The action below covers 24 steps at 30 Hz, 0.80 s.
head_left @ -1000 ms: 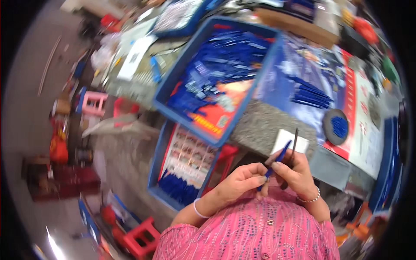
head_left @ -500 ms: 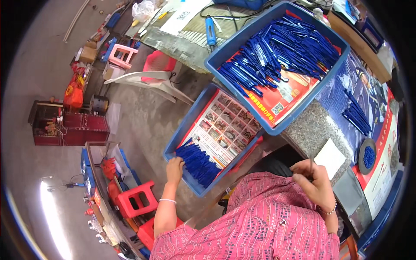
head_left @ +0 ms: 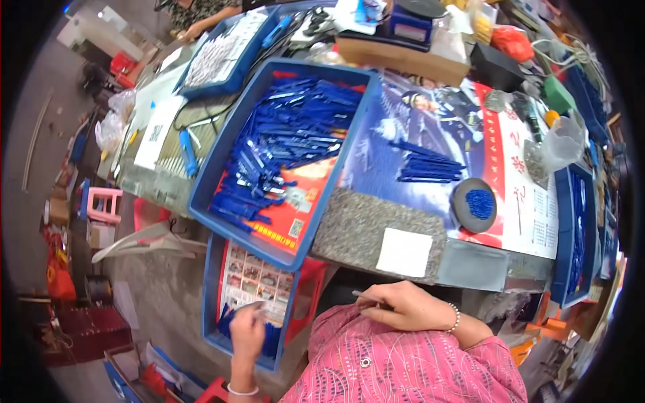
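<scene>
My left hand (head_left: pixel 248 330), its fingers curled together and slightly blurred, is over the lower blue tray (head_left: pixel 207 295). I cannot make out what it holds, if anything. Slim blue pen-like sticks (head_left: pixel 270 341) lie in that tray around the hand. In front of my body, my right hand (head_left: pixel 408 305) is closed on a slim grey metal tool (head_left: pixel 363 295), whose tip points left. A larger blue tray (head_left: pixel 367 101) on the table holds a heap of similar blue sticks (head_left: pixel 289 127).
More blue sticks (head_left: pixel 430 163) lie on a poster beside a round grey dish (head_left: pixel 462 213) of tiny blue pieces. A white paper (head_left: pixel 405 253) rests at the table edge. A blue-handled tool (head_left: pixel 188 153) is left of the large tray. Another person's hand (head_left: pixel 191 31) shows far left.
The view has swung to the right. My left hand has come up from the tray's left edge and its fingers have closed. My right hand has turned, with the grey tool now pointing left.
</scene>
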{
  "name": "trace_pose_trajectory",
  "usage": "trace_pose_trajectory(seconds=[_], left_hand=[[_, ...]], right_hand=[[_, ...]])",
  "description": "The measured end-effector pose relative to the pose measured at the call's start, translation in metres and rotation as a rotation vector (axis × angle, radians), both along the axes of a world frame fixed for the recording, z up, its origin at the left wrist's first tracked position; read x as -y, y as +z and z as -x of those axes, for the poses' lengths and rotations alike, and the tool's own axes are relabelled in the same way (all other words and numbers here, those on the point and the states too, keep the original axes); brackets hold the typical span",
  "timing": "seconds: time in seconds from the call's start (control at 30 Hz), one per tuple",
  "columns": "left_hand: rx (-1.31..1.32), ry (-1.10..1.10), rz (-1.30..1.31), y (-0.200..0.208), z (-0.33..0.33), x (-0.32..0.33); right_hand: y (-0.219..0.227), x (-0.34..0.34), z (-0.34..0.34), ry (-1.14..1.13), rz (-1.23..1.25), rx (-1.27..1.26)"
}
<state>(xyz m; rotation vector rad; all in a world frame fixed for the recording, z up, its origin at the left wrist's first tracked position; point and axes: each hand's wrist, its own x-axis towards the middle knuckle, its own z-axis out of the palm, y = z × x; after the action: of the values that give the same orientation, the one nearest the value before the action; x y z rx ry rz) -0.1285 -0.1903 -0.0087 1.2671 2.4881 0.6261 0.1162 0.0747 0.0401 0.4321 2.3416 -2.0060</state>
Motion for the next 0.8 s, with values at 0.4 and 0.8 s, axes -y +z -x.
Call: trace_pose_trajectory(seconds=[0.4,0.8], left_hand=[[-0.134,-0.424,-0.423,-0.026,-0.077,-0.388],[-0.158,-0.383,-0.392,-0.011,-0.072,-0.368]], right_hand=[[0.011,-0.007,-0.087,-0.454,-0.09,-0.027],[-0.011,-0.025,-0.114,-0.594,-0.086,-0.048]])
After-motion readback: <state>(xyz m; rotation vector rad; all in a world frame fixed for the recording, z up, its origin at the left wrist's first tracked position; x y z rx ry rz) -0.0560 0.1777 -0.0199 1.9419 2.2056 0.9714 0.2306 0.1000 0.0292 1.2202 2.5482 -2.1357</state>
